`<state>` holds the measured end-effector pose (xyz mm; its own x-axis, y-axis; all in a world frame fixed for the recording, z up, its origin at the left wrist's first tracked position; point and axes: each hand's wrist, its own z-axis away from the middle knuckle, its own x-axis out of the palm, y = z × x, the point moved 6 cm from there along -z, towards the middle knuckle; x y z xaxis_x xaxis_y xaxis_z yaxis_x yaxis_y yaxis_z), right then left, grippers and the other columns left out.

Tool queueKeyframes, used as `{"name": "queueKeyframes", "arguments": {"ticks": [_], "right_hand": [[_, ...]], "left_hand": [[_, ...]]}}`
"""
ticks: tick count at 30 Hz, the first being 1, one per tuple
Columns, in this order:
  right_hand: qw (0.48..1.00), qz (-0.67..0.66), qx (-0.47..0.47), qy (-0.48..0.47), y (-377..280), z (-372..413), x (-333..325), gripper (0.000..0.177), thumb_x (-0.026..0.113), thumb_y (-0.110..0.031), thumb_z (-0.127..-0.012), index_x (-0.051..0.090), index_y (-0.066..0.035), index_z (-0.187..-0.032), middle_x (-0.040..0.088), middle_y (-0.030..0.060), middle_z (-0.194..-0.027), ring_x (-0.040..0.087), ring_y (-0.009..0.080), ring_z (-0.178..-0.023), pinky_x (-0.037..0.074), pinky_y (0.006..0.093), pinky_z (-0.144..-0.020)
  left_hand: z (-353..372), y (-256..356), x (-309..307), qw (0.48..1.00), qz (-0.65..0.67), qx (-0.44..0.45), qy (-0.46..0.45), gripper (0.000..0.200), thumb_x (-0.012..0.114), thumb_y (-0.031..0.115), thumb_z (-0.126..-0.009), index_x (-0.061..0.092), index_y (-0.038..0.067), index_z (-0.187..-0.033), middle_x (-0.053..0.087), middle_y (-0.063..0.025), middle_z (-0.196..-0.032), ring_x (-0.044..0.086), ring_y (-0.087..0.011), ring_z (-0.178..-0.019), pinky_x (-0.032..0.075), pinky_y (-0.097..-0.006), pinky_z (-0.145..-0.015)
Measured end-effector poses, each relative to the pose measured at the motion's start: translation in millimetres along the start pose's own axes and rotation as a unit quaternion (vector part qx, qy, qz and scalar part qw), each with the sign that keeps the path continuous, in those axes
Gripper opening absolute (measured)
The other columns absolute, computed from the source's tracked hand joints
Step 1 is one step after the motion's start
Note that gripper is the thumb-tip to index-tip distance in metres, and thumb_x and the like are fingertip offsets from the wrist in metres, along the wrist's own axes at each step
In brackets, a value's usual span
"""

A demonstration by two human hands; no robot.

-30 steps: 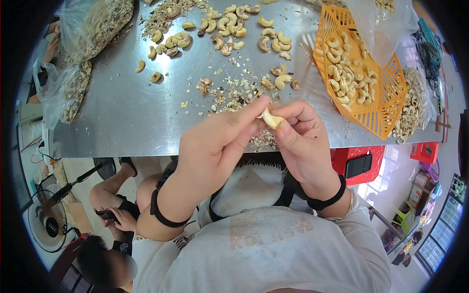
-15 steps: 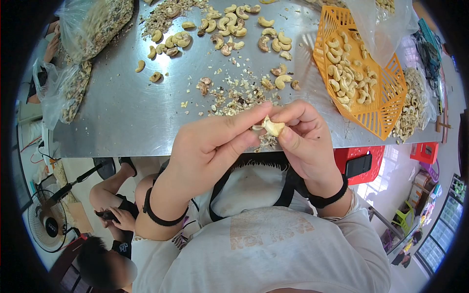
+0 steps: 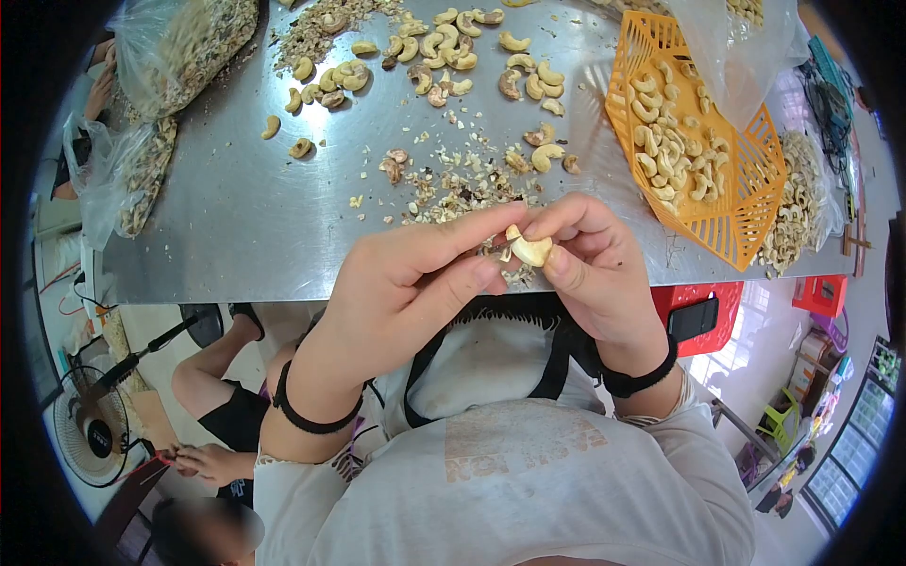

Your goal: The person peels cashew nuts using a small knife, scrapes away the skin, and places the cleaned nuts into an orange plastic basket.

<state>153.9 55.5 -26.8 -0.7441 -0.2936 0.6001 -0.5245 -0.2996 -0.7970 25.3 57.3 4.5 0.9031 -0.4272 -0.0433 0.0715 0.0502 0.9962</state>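
Observation:
Between the thumb and fingertips of my right hand (image 3: 595, 259) is a pale, curved cashew nut (image 3: 532, 251), above the table's front edge. My left hand (image 3: 415, 283) is closed in a pinch just left of the nut. Its forefinger reaches the nut's top end. A small thin piece shows between the left fingers and the nut; what the left hand grips is too small to make out. Beyond my fingers, skin flakes and crumbs (image 3: 462, 184) lie scattered on the metal table (image 3: 245, 217). Several cashews with patchy brown skin (image 3: 444, 47) are strewn farther back.
An orange slotted basket (image 3: 755, 203) with peeled cashews stands at right, beside a clear bag of cashews (image 3: 797, 208). Plastic bags of nut scraps (image 3: 203, 61) sit at left. A phone (image 3: 694, 320) rests on a red stool (image 3: 722, 335). Another person (image 3: 212, 462) sits at lower left near a fan (image 3: 90, 424).
The nut has turned slightly in my right fingers, and its thin strip hangs differently. Both hands have barely shifted. The seated person's hands have moved down and left.

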Motion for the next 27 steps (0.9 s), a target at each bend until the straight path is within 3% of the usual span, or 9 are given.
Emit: {"name": "queueKeyframes", "arguments": {"ticks": [1,5,7,9,13,17,20,25,27], "right_hand": [[1.000,0.000,0.000,0.000,1,0,0,0.016,0.056,-0.010,-0.079,0.051,-0.002,-0.092,0.056,0.0056,-0.092,0.052,0.0096,-0.083,0.041,0.0225,-0.072],[0.997,-0.080,0.019,-0.016,7,-2,1,0.016,0.055,-0.011,-0.080,0.051,-0.003,-0.093,0.055,0.0051,-0.089,0.052,0.0104,-0.080,0.042,0.0233,-0.071],[0.990,-0.133,0.029,-0.035,10,-2,3,0.016,0.055,-0.011,-0.080,0.050,-0.003,-0.093,0.055,0.0050,-0.089,0.052,0.0109,-0.079,0.042,0.0237,-0.070],[0.972,-0.215,0.065,-0.067,15,-1,6,0.016,0.052,-0.013,-0.082,0.050,-0.004,-0.095,0.054,0.0055,-0.089,0.052,0.0116,-0.076,0.043,0.0254,-0.070],[0.962,-0.249,0.084,-0.078,16,-2,6,0.017,0.049,-0.015,-0.084,0.049,-0.006,-0.098,0.054,0.0057,-0.090,0.052,0.0111,-0.077,0.043,0.0263,-0.070],[0.957,-0.271,0.086,-0.059,17,-2,5,0.019,0.047,-0.017,-0.085,0.049,-0.007,-0.101,0.054,0.0041,-0.089,0.052,0.0101,-0.076,0.042,0.0257,-0.070],[0.958,-0.272,0.079,-0.038,17,-2,4,0.020,0.048,-0.018,-0.085,0.049,-0.007,-0.102,0.054,0.0030,-0.087,0.051,0.0099,-0.076,0.041,0.0249,-0.070],[0.971,-0.229,0.070,0.015,15,-1,4,0.023,0.049,-0.019,-0.084,0.049,-0.004,-0.102,0.055,0.0031,-0.084,0.051,0.0103,-0.076,0.041,0.0243,-0.070],[0.985,-0.159,0.037,0.056,11,-1,2,0.024,0.049,-0.020,-0.084,0.049,-0.003,-0.100,0.055,0.0045,-0.083,0.052,0.0111,-0.075,0.042,0.0241,-0.068]], "left_hand": [[0,0,0,0.999,-0.009,0.028,0.012,0.031,0.048,0.010,-0.082,0.049,0.000,-0.112,0.058,-0.0050,-0.074,0.044,-0.0024,-0.052,0.033,-0.0141,-0.045],[0,1,0,1.000,0.026,-0.006,0.002,0.031,0.046,0.012,-0.083,0.049,-0.001,-0.111,0.058,-0.0056,-0.072,0.043,-0.0027,-0.050,0.031,-0.0143,-0.042],[1,-9,2,0.984,0.143,-0.106,-0.015,0.032,0.045,0.013,-0.084,0.048,-0.003,-0.111,0.056,-0.0067,-0.068,0.042,-0.0032,-0.047,0.030,-0.0148,-0.040],[1,-12,2,0.975,0.187,-0.122,-0.022,0.032,0.044,0.013,-0.085,0.047,-0.004,-0.112,0.056,-0.0072,-0.067,0.041,-0.0034,-0.045,0.030,-0.0149,-0.040],[0,-13,4,0.948,0.270,-0.165,-0.032,0.035,0.044,0.014,-0.085,0.044,-0.004,-0.114,0.056,-0.0085,-0.068,0.039,-0.0035,-0.043,0.030,-0.0146,-0.039],[-2,-9,4,0.966,0.232,-0.111,-0.015,0.035,0.043,0.013,-0.085,0.042,-0.004,-0.116,0.056,-0.0080,-0.069,0.038,-0.0033,-0.043,0.030,-0.0142,-0.040],[0,1,7,0.991,0.116,-0.066,0.005,0.036,0.044,0.011,-0.085,0.041,-0.003,-0.118,0.056,-0.0065,-0.071,0.042,-0.0027,-0.049,0.030,-0.0136,-0.041],[0,5,8,0.998,0.042,-0.007,0.041,0.038,0.047,0.004,-0.082,0.040,0.000,-0.120,0.055,-0.0036,-0.079,0.050,-0.0061,-0.069,0.040,-0.0173,-0.060],[-1,8,9,0.999,0.024,-0.009,0.040,0.038,0.047,0.003,-0.082,0.040,0.000,-0.120,0.055,-0.0036,-0.080,0.050,-0.0067,-0.069,0.041,-0.0185,-0.063]]}}
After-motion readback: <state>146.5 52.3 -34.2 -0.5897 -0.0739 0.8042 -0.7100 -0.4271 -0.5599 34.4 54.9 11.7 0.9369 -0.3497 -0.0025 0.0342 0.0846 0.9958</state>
